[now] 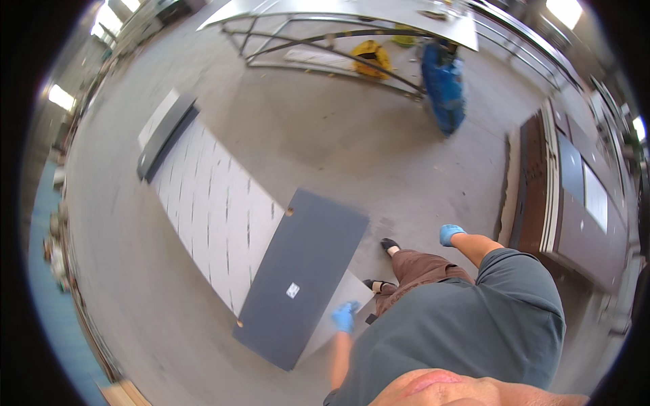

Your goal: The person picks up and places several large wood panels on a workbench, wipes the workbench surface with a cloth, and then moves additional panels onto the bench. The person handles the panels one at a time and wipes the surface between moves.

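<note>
My left hand (345, 316), in a light blue glove, is over a pale panel edge (330, 329); motion smears its fingers, and I cannot tell whether it touches. Beside it lies a dark grey panel (306, 260) with a small white label (292, 290). This panel rests across one end of a long white board (213, 216) with dark streaks. My right hand (450, 235), gloved in the same blue, hangs away from the boards at my right side. Its fingers look curled in, with nothing visible in them.
Another dark grey piece (166, 139) lies across the board's far end. A white-topped table (338, 8) on a metal frame stands ahead, with a blue bag (443, 88) at its corner and a yellow bag (371, 59) beneath. Brown panels (575, 216) are stacked at right.
</note>
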The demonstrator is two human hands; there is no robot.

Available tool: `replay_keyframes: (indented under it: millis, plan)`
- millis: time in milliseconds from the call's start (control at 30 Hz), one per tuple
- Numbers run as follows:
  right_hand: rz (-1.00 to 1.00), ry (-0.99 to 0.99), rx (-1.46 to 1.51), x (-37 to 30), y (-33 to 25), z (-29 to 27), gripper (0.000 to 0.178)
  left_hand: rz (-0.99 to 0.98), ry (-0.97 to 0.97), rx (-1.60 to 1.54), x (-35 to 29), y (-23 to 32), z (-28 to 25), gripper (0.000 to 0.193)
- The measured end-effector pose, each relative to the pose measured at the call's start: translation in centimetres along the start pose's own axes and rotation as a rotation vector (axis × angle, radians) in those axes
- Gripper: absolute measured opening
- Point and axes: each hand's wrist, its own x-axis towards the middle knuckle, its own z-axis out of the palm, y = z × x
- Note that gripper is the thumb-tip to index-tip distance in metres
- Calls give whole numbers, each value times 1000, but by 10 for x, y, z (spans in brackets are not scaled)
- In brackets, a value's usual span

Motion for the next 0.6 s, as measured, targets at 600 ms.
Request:
replay_keyframes:
  millis: [600]
  plan:
    - [472, 33, 1233, 42, 369, 8, 43, -260, 5, 118, 148, 285, 325, 25]
